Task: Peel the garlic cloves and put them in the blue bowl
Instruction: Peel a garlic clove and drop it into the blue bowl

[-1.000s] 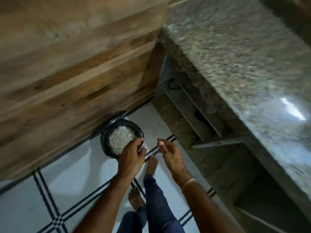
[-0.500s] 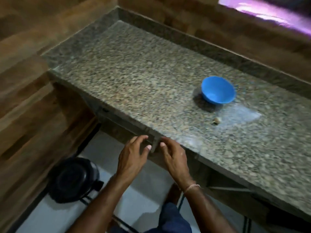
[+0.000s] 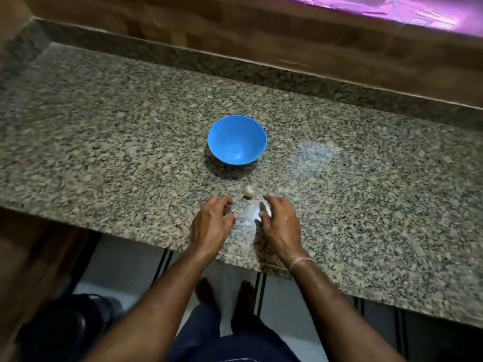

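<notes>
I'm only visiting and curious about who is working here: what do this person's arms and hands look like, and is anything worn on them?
Both forearms are bare, with no sleeves in view and no gloves. The right hand has a thin pale band around its wrist. A small glint on one finger may be a ring, but it is too small to tell. The left hand and its wrist show nothing worn.

The bowl (image 3: 237,139) stands on the counter (image 3: 104,126), about midway between its near and far edges. A garlic clove (image 3: 248,191) lies on the counter just near of the bowl, apart from it. Nearer still, the left hand (image 3: 211,226) and right hand (image 3: 281,226) are side by side over the counter's near edge, with the clove just beyond the gap between them. A bin (image 3: 65,327) stands on the floor (image 3: 125,270) at the near left, lower than the counter.
</notes>
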Tool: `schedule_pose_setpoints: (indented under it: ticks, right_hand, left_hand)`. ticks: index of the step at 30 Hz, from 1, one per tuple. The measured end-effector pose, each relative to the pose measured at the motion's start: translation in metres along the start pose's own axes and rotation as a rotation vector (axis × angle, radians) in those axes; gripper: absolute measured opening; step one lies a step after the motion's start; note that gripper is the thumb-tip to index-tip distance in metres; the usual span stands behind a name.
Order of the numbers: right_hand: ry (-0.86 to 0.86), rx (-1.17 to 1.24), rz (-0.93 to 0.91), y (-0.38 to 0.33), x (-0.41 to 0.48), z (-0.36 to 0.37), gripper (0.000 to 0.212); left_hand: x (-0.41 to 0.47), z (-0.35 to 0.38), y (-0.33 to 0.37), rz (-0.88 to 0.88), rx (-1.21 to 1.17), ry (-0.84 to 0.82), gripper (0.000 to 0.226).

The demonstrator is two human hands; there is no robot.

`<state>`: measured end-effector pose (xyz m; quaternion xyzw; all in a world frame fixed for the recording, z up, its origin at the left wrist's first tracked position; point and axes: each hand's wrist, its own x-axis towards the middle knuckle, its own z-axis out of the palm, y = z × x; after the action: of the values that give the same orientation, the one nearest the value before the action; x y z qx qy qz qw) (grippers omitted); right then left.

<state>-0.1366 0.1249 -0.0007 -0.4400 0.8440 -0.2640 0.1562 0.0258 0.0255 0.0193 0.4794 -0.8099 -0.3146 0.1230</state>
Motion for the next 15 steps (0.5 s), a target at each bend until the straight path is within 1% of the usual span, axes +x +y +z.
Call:
schedule_pose_setpoints:
  ticks: [3,6,8,11,13,15]
  right_hand:
    - [-0.018,-0.063,0.004,0.003,0.023,-0.002,0.049]
    - [-0.035,-0.133,0.003,0.004,0.036,-0.001,0.049]
    - [-0.014,-0.172,0.01,0.006,0.037,0.002,0.048]
    - [0.02,-0.175,0.031,0.004,0.034,0.005,0.051]
    - [0.031,-0.162,0.046,0.002,0.034,0.006,0.054]
    - [0.037,-0.156,0.058,0.001,0.034,0.008,0.054]
  left_hand:
    - [0.013,0.009,0.001,0.007,0.05,-0.022,0.015]
    - [0.014,0.012,0.0,0.027,0.039,-0.008,0.019]
    - [0.011,0.009,0.002,0.029,0.001,0.0,0.019]
    - [0.021,-0.006,0.019,0.022,-0.041,0.095,0.01]
    - [0.05,-0.021,0.037,0.054,-0.02,0.199,0.002]
    - [0.086,-0.034,0.05,0.087,0.02,0.25,0.003]
